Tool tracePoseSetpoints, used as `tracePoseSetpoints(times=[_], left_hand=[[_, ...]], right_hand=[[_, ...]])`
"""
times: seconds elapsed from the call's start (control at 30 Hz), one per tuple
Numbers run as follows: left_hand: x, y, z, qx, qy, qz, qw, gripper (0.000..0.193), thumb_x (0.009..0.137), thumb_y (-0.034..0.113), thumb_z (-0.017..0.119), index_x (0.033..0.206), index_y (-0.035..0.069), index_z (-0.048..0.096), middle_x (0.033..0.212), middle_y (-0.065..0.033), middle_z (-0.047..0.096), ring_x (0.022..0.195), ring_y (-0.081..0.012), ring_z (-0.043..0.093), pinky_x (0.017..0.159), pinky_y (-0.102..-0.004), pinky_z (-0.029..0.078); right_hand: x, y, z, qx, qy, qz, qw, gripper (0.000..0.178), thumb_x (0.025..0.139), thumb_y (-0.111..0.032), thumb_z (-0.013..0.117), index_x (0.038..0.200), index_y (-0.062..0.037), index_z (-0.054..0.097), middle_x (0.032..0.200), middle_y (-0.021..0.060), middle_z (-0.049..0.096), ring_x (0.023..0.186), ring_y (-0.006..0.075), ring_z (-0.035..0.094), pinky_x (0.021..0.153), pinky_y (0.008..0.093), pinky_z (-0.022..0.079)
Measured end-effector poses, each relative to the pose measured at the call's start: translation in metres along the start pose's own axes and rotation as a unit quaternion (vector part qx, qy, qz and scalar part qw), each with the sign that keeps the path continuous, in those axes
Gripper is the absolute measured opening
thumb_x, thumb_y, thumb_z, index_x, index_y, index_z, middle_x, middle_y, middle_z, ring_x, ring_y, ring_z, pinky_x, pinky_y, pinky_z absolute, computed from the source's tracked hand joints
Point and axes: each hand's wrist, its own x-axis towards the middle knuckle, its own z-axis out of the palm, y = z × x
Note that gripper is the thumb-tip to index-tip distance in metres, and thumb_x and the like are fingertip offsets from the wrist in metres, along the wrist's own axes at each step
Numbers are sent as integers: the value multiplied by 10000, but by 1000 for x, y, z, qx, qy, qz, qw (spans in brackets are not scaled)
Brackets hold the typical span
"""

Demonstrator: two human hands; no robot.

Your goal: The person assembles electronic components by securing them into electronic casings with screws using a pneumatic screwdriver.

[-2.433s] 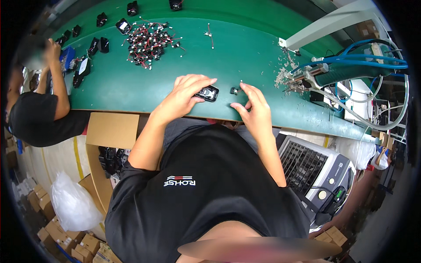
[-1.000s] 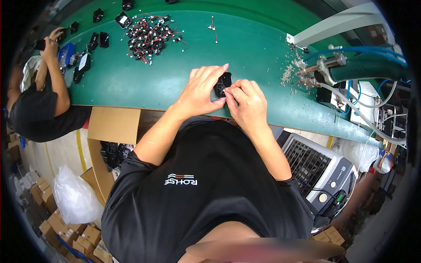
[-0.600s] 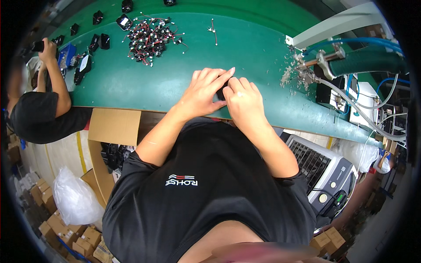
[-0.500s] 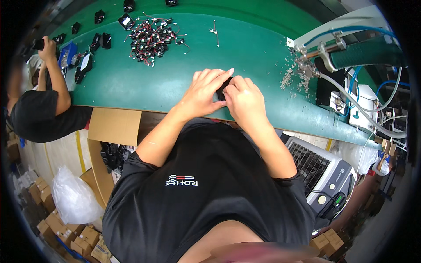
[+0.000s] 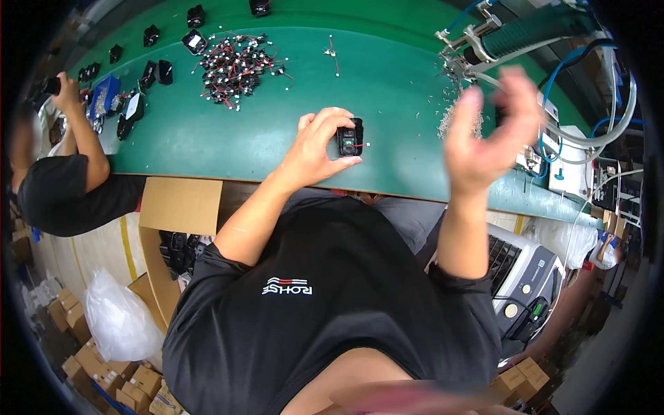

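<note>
Green bench (image 5: 207, 138): left hand (image 5: 315, 142) around small black part (image 5: 349, 137).

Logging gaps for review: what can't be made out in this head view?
- right hand: motion-blurred; whether it holds anything is unclear.
- small black part: partly covered by left hand fingers.
- pile of wired pieces: too small to identify.
- co-worker's hand: at the bent rim.

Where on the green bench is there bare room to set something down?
Bare mat lies between the left hand with its black part and the wire pile, and on toward the metal bits. Crowded: the far-left black parts and the right hand side.
</note>
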Motion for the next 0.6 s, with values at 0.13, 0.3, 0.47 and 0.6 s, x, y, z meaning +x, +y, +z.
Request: tracePoseSetpoints(times=[0.13, 0.3, 0.47, 0.6], left_hand=[[5, 2, 2, 23, -22, 18, 999, 540, 676, 223, 934, 1102, 119, 619, 1318, -93, 617, 1225, -282, 588, 1014, -415, 363], [4, 2, 2, 45, -36, 18, 998, 436, 702, 275, 921, 1013, 140, 647, 1317, -88, 607, 1189, -270, 585, 985, -407, 352], [0, -1, 2, 68, -37, 17, 997, 448, 708, 314, 914, 1027, 131, 657, 1330, -93, 594, 1218, -268, 568, 986, -408, 347], [2, -3, 4, 78, -42, 29, 996, 505, 705, 330, 912, 1077, 93, 665, 1346, -88, 583, 1245, -272, 555, 986, -412, 346]], right_hand=[[87, 28, 8, 175, 85, 105, 975, 731, 958, -356, 752, 1405, 94, 388, 1203, 189, 597, 1050, 283, 621, 929, 386, 525], [112, -3, 14, 330, 113, 302, 887, 476, 1040, -445, 607, 1229, -11, 557, 808, 49, 617, 641, 124, 577, 599, 263, 499], [72, -17, 8, 462, 45, 254, 849, 708, 1000, -580, 575, 1315, 48, 489, 884, 123, 645, 747, 202, 622, 696, 327, 535], [36, -25, 10, 632, -39, 186, 751, 1167, 858, -943, 203, 1309, 94, 489, 776, 151, 633, 650, 254, 623, 620, 344, 539]])
